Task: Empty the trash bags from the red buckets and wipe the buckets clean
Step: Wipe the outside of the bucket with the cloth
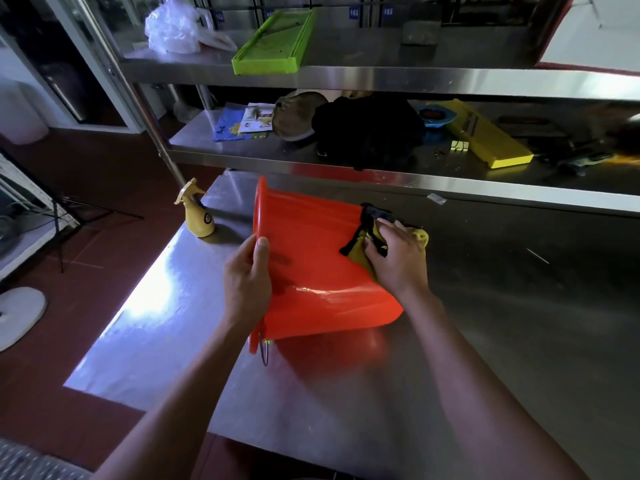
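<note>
Left hand gripping tipped red bucket rim, right hand pressing cloth flat on its side

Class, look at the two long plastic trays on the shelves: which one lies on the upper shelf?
The green tray lies on the upper shelf; the yellow tray lies on the shelf below, at the right.
</note>
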A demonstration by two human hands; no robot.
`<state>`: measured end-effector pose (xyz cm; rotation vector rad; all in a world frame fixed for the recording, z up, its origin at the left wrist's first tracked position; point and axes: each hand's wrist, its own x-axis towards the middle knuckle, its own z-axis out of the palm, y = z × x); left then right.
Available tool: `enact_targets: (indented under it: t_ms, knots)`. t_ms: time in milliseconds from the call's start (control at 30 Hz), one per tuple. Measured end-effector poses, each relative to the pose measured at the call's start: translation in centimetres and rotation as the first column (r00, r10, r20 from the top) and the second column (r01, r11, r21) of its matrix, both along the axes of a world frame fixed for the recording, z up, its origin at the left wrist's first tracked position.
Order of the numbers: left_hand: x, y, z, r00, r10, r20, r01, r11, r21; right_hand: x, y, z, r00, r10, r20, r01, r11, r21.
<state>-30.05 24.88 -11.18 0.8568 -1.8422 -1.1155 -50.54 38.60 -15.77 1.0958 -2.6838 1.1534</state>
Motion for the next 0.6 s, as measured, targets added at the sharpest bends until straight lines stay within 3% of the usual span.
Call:
enact_targets:
  t_ms: [267,600]
  knots:
    - [0.7,0.4,-1.0,0.999,-0.010,-0.033,0.009,1.000,-0.030,3.7,-3.3,3.1,0.952,0.294,-0.085,-0.286,0.953,0.095]
    - [1.3,0.8,-1.2,0.997,-0.019,-0.081,0.021,1.000,0.015,8.1,-5.9,4.0,0.892,0.394,-0.222,-0.375,0.919,0.125]
